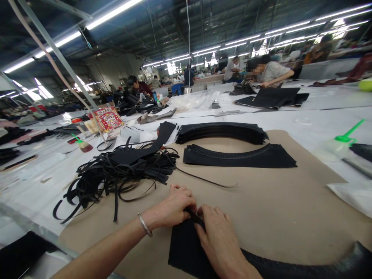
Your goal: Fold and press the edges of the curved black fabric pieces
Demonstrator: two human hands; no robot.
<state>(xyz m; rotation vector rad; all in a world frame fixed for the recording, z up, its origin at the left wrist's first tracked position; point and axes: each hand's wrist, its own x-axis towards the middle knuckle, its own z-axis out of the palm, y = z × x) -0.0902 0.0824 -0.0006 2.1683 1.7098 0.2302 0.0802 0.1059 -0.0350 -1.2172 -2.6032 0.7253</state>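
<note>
My left hand [176,205], with a silver bracelet at the wrist, is closed on the upper edge of a black curved piece of sheet material [183,248]. Close beside it, my right hand [217,232] is bent over the same edge, fingers and thumb pinching the folded rim. The piece lies on a brown sheet [290,209], and its long curved edge runs off to the lower right. My right hand and forearm cover its middle. Beyond my hands are a black curved piece [241,159] with a ridged inner edge and a stack of similar pieces [221,132].
Tangled black strips [124,170] heap up at the left, with one loose strip [203,179] trailing rightward. Green-nozzled bottles stand left [85,146] and right [338,145]. A red patterned box [107,119] sits by a pole. Across the white table, a co-worker [273,71] bends over black pieces [273,97].
</note>
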